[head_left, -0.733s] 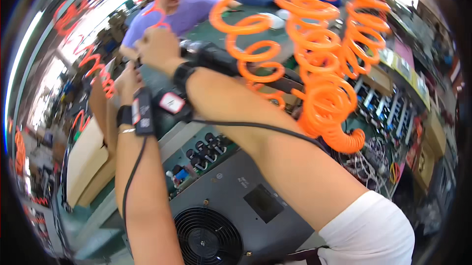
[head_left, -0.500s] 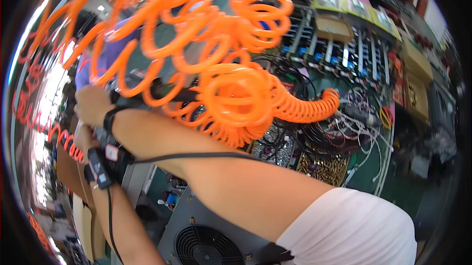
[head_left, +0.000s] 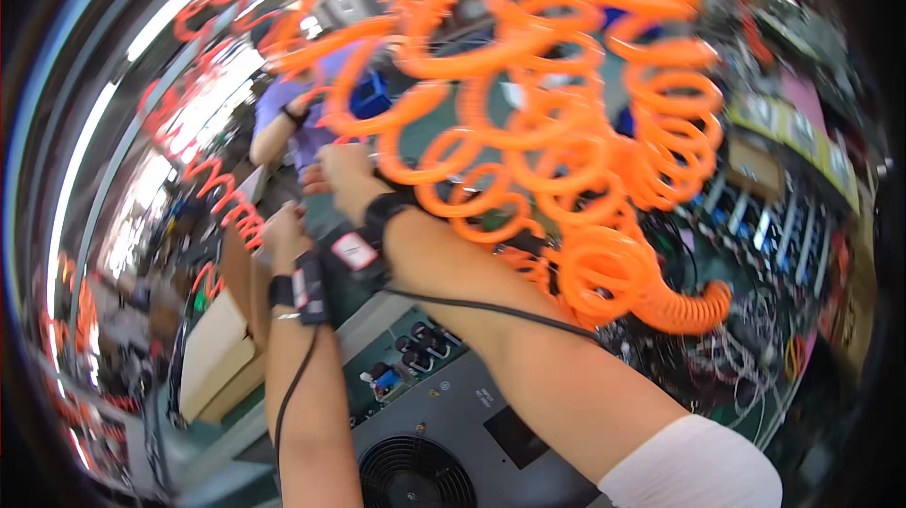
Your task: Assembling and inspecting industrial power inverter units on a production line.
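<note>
My left hand is raised left of the picture's middle, its fingers curled; anything in them is hidden. Just above and right of it, my right hand also has bent fingers, slightly blurred, with their contents out of sight. The two hands are close but apart. Both wrists wear black straps with cabled black boxes, such as the left wrist box. Orange coiled air hoses hang beyond and right of my right hand. Below my forearms lies a grey metal casing with a round black fan.
A person in a purple shirt stands beyond my hands. An open cardboard box is left of my left forearm. A circuit board shows between my arms. Tangled wires and rows of parts lie at right.
The view has swung left and up, so hands, hoses and bench appear farther right. My hands have drawn a little apart. The person in purple and the cardboard box show more fully.
</note>
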The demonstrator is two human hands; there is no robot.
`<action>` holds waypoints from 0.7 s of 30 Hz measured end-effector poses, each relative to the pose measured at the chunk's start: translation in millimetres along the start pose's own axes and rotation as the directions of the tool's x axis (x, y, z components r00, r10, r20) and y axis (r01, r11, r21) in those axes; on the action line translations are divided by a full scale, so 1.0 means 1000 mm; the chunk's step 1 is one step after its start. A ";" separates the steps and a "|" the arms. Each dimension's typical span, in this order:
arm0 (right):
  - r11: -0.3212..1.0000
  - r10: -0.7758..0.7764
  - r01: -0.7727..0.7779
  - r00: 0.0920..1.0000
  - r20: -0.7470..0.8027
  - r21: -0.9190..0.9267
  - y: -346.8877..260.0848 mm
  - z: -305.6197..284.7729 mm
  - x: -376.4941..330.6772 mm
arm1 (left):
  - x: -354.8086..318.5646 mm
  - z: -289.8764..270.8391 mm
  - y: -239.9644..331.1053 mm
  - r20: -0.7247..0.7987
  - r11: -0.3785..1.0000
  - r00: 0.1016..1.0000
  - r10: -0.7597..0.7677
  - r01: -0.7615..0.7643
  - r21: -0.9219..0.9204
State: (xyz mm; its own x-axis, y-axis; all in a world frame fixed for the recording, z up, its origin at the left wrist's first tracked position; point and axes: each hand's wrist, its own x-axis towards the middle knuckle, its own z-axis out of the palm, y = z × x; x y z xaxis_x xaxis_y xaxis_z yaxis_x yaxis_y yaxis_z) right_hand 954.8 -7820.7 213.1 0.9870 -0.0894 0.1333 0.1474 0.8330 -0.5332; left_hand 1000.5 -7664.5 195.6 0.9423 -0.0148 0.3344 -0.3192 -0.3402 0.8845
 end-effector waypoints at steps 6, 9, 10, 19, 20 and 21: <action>0.998 0.048 -0.043 0.985 -0.167 0.034 -0.008 0.032 -0.014 | -0.011 0.007 0.033 -0.266 0.828 0.907 -0.327 0.140 -0.543; 0.991 0.088 -0.077 0.991 -0.105 0.105 -0.010 0.041 -0.020 | 0.002 0.002 0.022 -0.360 0.855 0.853 -0.379 0.173 -0.488; 0.989 0.073 -0.058 0.991 -0.110 0.135 -0.012 0.035 -0.019 | 0.003 0.011 0.018 -0.381 0.854 0.849 -0.365 0.143 -0.500; 0.933 0.108 -0.138 0.988 0.106 0.333 -0.026 0.019 -0.011 | -0.020 0.026 0.039 -0.433 0.789 0.793 -0.428 0.095 -0.606; 0.926 0.098 -0.133 0.989 0.114 0.354 -0.027 0.020 -0.012 | -0.021 0.025 0.041 -0.427 0.784 0.789 -0.442 0.108 -0.611; 0.927 0.100 -0.134 0.988 0.115 0.351 -0.027 0.020 -0.011 | -0.022 0.023 0.044 -0.421 0.779 0.785 -0.455 0.122 -0.615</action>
State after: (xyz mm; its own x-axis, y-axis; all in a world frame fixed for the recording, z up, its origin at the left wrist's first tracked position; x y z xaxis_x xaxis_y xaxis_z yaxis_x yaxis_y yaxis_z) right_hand 939.0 -7831.0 242.8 0.9829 0.0577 0.1748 -0.0183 0.9756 -0.2189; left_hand 967.9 -7701.1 219.2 0.8425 0.5386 -0.0032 -0.1956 0.3115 0.9299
